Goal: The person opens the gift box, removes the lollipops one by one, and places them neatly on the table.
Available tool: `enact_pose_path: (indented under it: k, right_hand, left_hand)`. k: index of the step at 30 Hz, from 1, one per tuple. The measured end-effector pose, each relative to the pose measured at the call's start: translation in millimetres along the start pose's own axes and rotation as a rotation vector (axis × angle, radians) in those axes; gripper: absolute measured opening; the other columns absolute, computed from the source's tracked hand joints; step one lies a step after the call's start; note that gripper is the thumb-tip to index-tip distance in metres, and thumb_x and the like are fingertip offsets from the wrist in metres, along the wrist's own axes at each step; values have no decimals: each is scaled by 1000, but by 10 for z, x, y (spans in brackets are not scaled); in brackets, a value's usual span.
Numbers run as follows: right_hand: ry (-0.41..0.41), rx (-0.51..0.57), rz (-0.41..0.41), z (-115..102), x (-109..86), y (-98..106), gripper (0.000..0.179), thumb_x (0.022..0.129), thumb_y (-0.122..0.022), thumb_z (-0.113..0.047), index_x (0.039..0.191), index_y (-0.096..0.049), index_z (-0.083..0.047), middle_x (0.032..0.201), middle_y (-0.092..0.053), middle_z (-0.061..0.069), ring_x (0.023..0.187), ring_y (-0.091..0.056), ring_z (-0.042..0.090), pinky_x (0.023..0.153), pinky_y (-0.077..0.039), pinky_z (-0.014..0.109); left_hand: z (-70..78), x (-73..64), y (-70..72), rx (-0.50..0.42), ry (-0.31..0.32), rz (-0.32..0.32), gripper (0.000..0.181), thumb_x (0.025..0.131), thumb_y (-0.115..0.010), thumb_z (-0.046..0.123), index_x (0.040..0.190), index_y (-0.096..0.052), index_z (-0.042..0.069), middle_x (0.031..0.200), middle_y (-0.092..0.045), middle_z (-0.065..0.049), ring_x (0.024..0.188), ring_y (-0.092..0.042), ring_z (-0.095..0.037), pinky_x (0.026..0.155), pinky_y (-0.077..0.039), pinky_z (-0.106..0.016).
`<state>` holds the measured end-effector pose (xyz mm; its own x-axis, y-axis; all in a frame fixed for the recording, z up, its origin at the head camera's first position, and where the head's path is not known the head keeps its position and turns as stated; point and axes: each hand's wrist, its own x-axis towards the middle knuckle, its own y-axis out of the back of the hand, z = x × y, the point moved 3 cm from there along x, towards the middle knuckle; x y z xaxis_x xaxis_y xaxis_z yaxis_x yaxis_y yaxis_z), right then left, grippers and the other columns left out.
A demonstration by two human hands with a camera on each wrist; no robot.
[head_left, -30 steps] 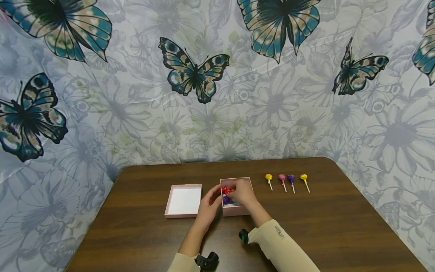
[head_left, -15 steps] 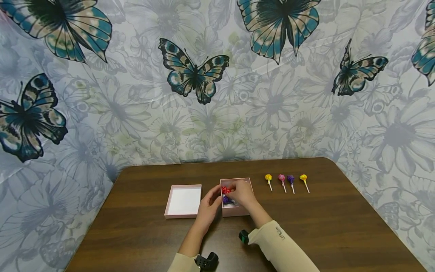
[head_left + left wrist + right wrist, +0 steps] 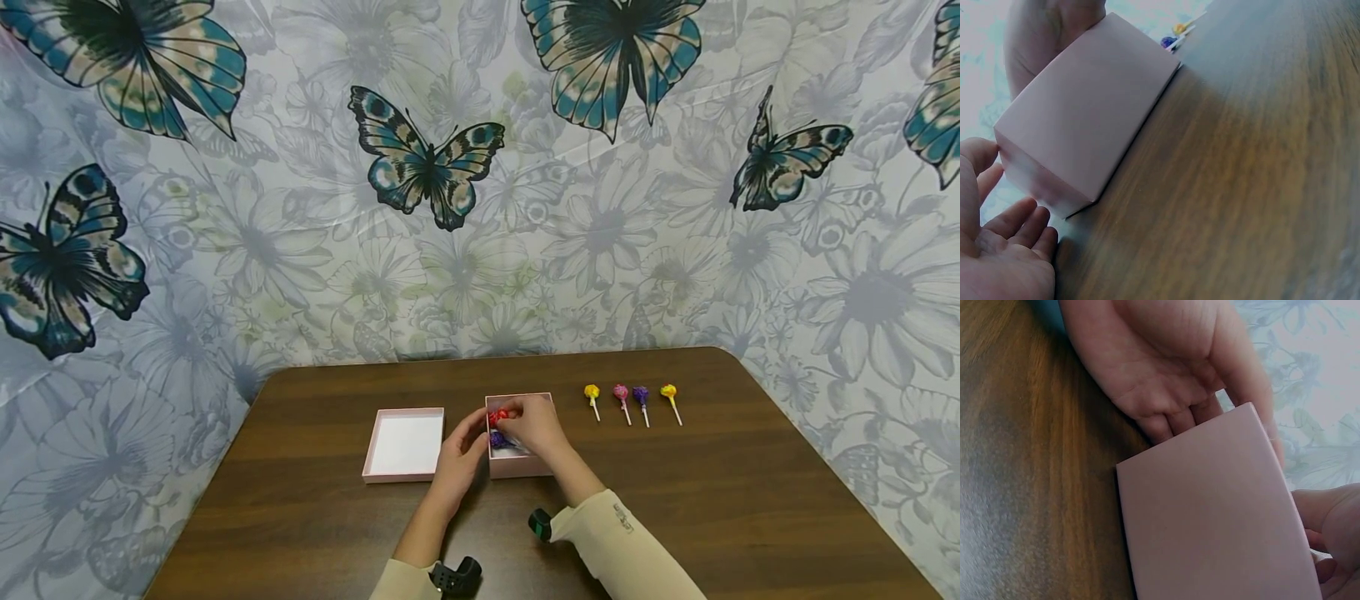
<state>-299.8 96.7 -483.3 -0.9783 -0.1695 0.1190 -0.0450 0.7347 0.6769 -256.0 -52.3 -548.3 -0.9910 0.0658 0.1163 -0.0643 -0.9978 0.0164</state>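
A pink box (image 3: 520, 467) with white inside stands on the table. My right hand (image 3: 536, 427) reaches over its right side, thumb and fingers pinching a red-wrapped lollipop (image 3: 498, 415) inside. A purple-wrapped lollipop (image 3: 498, 439) lies nearer in the box; the sticks are mostly hidden by the right hand. My left hand (image 3: 459, 458) is at the box's left side. In the left wrist view the left hand's fingers (image 3: 1029, 225) stay extended, tips at the box's left wall. The right wrist view shows the box's pink front (image 3: 1210, 506) between both hands.
A shallow pink lid (image 3: 407, 446), white inside up, lies left of the box. Right of it stretches a row of lollipops: yellow (image 3: 592, 392), pink (image 3: 621, 392), purple (image 3: 641, 396) and another yellow (image 3: 669, 392). A butterfly-print cloth (image 3: 450, 283) hangs behind the brown table (image 3: 720, 500).
Both hands keep almost the same place at the box. The right hand's fingers shift slightly at the red lollipop. The lid and the row of lollipops stay put.
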Motion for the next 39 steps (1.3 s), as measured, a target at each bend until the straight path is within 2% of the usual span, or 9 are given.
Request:
enact_pose_path:
  k: [10,25,39]
  right_hand:
    - [-10,54,44,25,-12,56,17,84,-80,-15,97,-77,-6,82,-71,3,72,-59,12,65,-52,24]
    - [4,169,171,-55,-83,277,18,83,-82,-18,98,-77,-9,87,-70,4,77,-63,13,66,-52,19]
    - [-84,275,216,23,-221,531,24,84,-81,-21,106,-76,-11,97,-71,6,85,-62,16,71,-51,14]
  left_hand:
    - [-11,1,0,-3,6,7,46,102,-57,18,147,-50,13,151,-51,-15,144,-44,-32,119,-34,-49]
    - [7,-10,2,-9,4,21,46,101,-57,16,146,-50,11,151,-50,-16,144,-43,-33,120,-32,-50]
    - [10,-6,-4,-1,7,23,46,101,-57,17,146,-50,11,150,-51,-15,143,-44,-32,120,-34,-50]
